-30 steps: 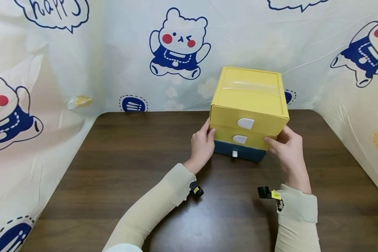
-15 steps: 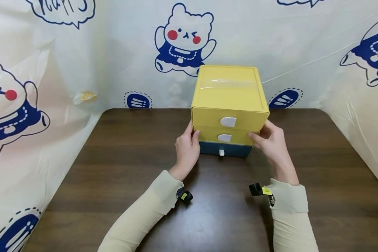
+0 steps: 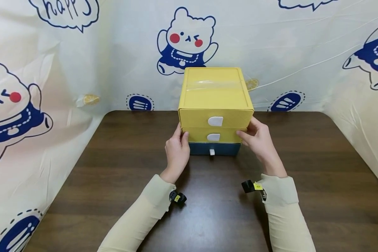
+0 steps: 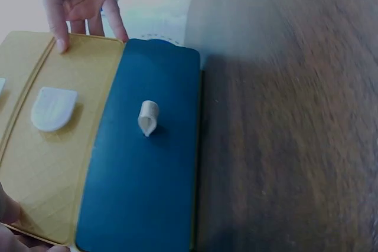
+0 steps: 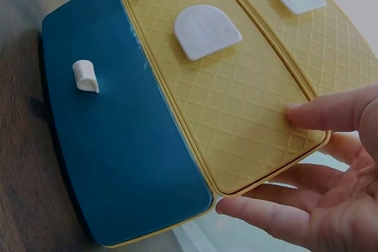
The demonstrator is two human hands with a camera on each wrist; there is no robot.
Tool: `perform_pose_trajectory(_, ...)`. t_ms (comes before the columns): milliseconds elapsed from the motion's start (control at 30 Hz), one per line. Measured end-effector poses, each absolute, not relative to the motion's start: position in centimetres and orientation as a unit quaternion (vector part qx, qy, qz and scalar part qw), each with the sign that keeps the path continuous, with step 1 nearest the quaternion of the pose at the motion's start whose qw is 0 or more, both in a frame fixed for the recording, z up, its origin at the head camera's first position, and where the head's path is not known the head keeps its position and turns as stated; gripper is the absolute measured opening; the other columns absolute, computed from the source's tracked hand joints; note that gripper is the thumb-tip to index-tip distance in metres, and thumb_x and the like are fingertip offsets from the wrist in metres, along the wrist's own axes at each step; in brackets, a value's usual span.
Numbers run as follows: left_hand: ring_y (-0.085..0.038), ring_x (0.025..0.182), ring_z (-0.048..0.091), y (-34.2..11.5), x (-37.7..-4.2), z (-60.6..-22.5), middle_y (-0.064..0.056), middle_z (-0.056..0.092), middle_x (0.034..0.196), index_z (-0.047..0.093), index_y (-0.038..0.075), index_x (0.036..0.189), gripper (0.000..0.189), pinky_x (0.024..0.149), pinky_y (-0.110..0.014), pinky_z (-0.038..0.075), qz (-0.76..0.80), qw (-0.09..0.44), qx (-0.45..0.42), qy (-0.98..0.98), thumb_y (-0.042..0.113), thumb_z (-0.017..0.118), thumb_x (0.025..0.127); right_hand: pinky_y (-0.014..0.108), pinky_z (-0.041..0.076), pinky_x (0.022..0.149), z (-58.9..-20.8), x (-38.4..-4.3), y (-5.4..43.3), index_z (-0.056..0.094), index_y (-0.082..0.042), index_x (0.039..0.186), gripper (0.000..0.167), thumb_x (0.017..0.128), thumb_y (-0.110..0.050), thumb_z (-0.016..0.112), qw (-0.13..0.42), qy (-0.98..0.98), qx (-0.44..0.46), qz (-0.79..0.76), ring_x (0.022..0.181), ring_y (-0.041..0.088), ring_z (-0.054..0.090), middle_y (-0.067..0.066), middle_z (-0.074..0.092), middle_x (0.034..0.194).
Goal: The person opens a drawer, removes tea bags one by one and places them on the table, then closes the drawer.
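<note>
A small drawer box [image 3: 215,91] with two yellow drawer fronts above a dark blue one stands at the back middle of the table. White half-round tabs mark the yellow fronts; a small white loop [image 4: 148,117] sticks out of the blue drawer [image 5: 124,122]. My left hand [image 3: 177,150] grips the left side at the middle drawer, thumb at the front edge. On the opposite side my right hand [image 3: 257,141] grips it, thumb on the middle yellow front [image 5: 236,104] and fingers along the side. All three drawers look pushed in.
The brown wooden table [image 3: 129,168] reaches back to a pale curtain [image 3: 119,52] printed with blue bears, close behind the box. Small cameras [image 3: 177,197] are strapped to both wrists.
The box has moved left across the table with both hands on its sides, and its front has turned from slightly angled to nearly straight toward me. The head view has shifted a little.
</note>
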State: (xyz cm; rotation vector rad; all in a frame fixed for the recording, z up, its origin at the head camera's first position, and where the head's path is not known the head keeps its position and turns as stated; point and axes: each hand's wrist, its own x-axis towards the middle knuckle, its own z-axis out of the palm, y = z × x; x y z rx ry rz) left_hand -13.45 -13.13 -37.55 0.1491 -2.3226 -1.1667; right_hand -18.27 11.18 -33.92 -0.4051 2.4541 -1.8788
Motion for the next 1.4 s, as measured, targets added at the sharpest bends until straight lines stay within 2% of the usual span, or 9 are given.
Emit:
perform_pose_trajectory(367,-0.036,0.104,0.070,-13.4,-14.5,-37.8,-0.020,0.070,0.120,0.052,0.004,0.143,0.044,0.086,-0.054,0.055,-0.419,0.294,0.048,-0.858,0.019,0.056,0.102,0.024,0.051,0.059,-33.9,-19.4,10.9,0.051,-0.009,0.139,0.048,0.093,-0.003,0.064,0.019,0.784,-0.134,-0.606,0.087,0.015,0.062,0.020,0.063,0.120)
perform_pose_trajectory(600,-0.036,0.093,0.071,-13.8,-15.3,-37.5,-0.020,0.074,0.107,0.051,0.005,0.144,0.045,0.082,-0.052,0.056,-0.416,0.262,0.036,-0.870,0.020,0.055,0.102,0.022,0.054,0.063,-33.6,-19.9,10.9,0.050,-0.008,0.140,0.049,0.093,0.000,0.062,0.009,0.790,-0.135,-0.598,0.092,0.013,0.062,0.021,0.062,0.126)
perform_pose_trajectory(767,-0.035,0.131,0.054,-15.6,-15.5,-36.2,-0.019,0.057,0.141,0.044,0.004,0.148,0.049,0.112,-0.050,0.043,-0.417,0.197,-0.004,-0.887,0.013,0.054,0.102,0.014,0.048,0.080,-32.3,-19.9,11.2,0.048,-0.006,0.145,0.055,0.092,0.003,0.060,-0.031,0.825,-0.154,-0.543,0.107,0.031,0.061,0.023,0.061,0.131)
perform_pose_trajectory(833,-0.035,0.144,0.039,-16.5,-15.5,-35.3,-0.018,0.046,0.152,0.042,0.002,0.149,0.051,0.121,-0.050,0.030,-0.421,0.211,-0.033,-0.882,0.010,0.054,0.100,0.011,0.046,0.081,-31.5,-19.6,11.3,0.046,-0.006,0.147,0.057,0.092,0.003,0.060,-0.069,0.832,-0.142,-0.532,0.116,0.036,0.061,0.021,0.056,0.139)
perform_pose_trajectory(933,-0.034,0.144,0.038,-17.8,-15.7,-33.7,-0.017,0.047,0.151,0.045,0.001,0.146,0.048,0.119,-0.049,0.033,-0.422,0.277,-0.085,-0.859,0.010,0.055,0.100,0.009,0.045,0.081,-30.2,-18.9,11.1,0.052,-0.006,0.142,0.052,0.091,0.001,0.059,-0.155,0.830,-0.111,-0.525,0.120,0.032,0.060,0.014,0.050,0.143)
perform_pose_trajectory(1033,-0.029,0.135,0.047,-18.7,-15.9,-31.7,-0.013,0.054,0.146,0.055,0.002,0.138,0.039,0.103,-0.042,0.045,-0.420,0.332,-0.138,-0.833,0.011,0.056,0.100,0.008,0.047,0.076,-29.0,-18.4,10.7,0.064,-0.003,0.125,0.035,0.091,-0.001,0.058,-0.247,0.816,-0.089,-0.515,0.105,0.016,0.060,0.007,0.054,0.127)
perform_pose_trajectory(1167,-0.023,0.125,0.052,-19.6,-16.5,-29.9,-0.008,0.059,0.140,0.065,0.005,0.127,0.028,0.086,-0.033,0.046,-0.417,0.336,-0.200,-0.821,0.008,0.056,0.100,0.006,0.045,0.067,-27.9,-18.0,9.9,0.070,0.003,0.105,0.016,0.094,-0.004,0.060,-0.308,0.813,-0.139,-0.474,0.084,0.005,0.055,0.009,0.065,0.102)
perform_pose_trajectory(1267,-0.020,0.127,0.053,-20.0,-17.2,-29.4,-0.007,0.061,0.138,0.068,0.006,0.124,0.026,0.091,-0.028,0.049,-0.423,0.310,-0.229,-0.820,0.007,0.055,0.100,0.008,0.044,0.065,-27.3,-17.8,9.3,0.071,0.003,0.099,0.014,0.095,-0.007,0.063,-0.300,0.830,-0.200,-0.425,0.078,0.011,0.057,0.014,0.071,0.092)
perform_pose_trajectory(1400,-0.017,0.132,0.052,-20.1,-18.2,-29.3,-0.006,0.063,0.136,0.070,0.006,0.121,0.026,0.103,-0.026,0.050,-0.442,0.271,-0.254,-0.816,0.003,0.054,0.100,0.024,0.049,0.065,-26.7,-17.7,8.3,0.072,0.000,0.098,0.013,0.095,-0.011,0.065,-0.260,0.861,-0.251,-0.357,0.073,0.022,0.060,0.015,0.072,0.086)
